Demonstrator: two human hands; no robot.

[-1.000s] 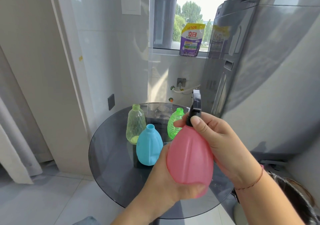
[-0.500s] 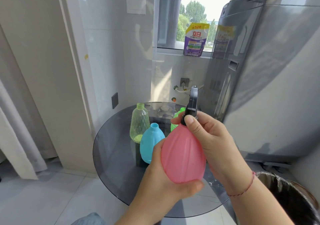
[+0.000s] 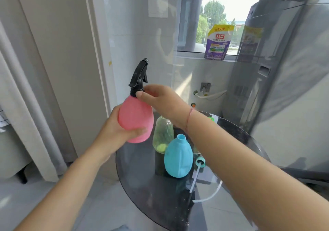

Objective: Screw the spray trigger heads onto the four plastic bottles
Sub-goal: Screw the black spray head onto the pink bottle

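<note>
My left hand [image 3: 117,129] grips the belly of a pink bottle [image 3: 135,118], held upright in the air to the left of the round table. A black spray trigger head [image 3: 139,77] sits on its neck, and my right hand [image 3: 160,101] pinches the head's black collar. On the dark glass table [image 3: 142,186] stand a blue bottle [image 3: 178,157] and a clear yellowish bottle [image 3: 163,134], both with open necks. A green bottle [image 3: 211,118] is mostly hidden behind my right arm. A loose trigger head collar [image 3: 200,163] with its white tube lies by the blue bottle.
A grey washing machine [image 3: 288,81] stands right behind the table. A purple detergent pouch [image 3: 218,43] leans on the window sill. White tiled wall and a door frame lie to the left, with a grey tiled floor below.
The pink bottle has gone up and to the left, away from above the table. The view has swung left, so the table now lies lower right. My right hand stays on the trigger collar.
</note>
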